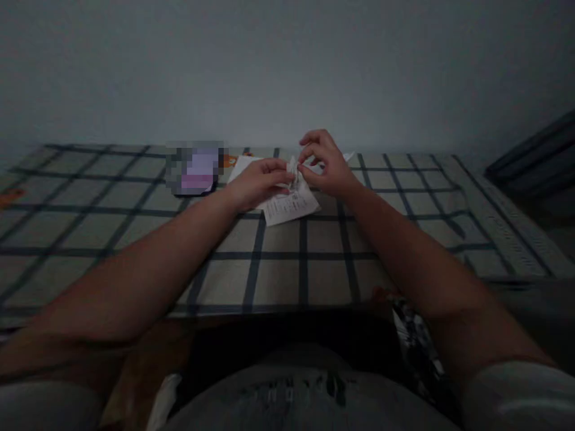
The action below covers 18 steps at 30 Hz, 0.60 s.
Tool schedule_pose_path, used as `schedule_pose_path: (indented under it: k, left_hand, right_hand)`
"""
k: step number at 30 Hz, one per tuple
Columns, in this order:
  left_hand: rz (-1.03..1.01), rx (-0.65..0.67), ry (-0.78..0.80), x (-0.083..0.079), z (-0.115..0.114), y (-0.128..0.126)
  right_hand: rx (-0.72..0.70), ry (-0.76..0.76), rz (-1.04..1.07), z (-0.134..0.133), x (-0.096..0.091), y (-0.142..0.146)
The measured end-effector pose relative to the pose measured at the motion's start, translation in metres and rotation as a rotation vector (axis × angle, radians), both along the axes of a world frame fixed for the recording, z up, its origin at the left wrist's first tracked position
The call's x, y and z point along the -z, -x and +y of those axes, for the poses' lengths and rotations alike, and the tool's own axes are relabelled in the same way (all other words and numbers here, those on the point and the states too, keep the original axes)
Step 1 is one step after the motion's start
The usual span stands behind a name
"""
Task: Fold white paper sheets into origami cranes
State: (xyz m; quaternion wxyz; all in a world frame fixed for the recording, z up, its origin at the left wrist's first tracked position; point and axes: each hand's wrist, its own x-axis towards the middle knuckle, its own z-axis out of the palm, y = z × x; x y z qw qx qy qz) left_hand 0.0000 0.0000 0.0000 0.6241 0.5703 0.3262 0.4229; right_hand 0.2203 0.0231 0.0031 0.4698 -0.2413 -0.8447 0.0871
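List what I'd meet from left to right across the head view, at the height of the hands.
Blurred purple item → left grip → crumpled white scrap → right grip.

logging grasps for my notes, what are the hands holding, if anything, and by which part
A small crumpled white piece, held at its sides by the fingertips of the left hand and right hand; its material is unclear.

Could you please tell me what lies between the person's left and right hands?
In the head view, a crumpled white piece lies between the left hand and the right hand; printed paper shows just below.
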Motion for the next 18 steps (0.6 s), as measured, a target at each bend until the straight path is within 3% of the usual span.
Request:
schedule_pose_path:
  k: [7, 18]
  left_hand:
    - [0.015, -0.073, 0.021, -0.0055, -0.0025, -0.0009]
    - [0.051, -0.047, 0.061, -0.0067, -0.0019, -0.004]
  right_hand:
    - [-0.055, 0.134, -0.015, 0.0016, 0.0039, 0.0056]
    - [-0.122, 0.274, -0.02, 0.0053, 0.0053, -0.0012]
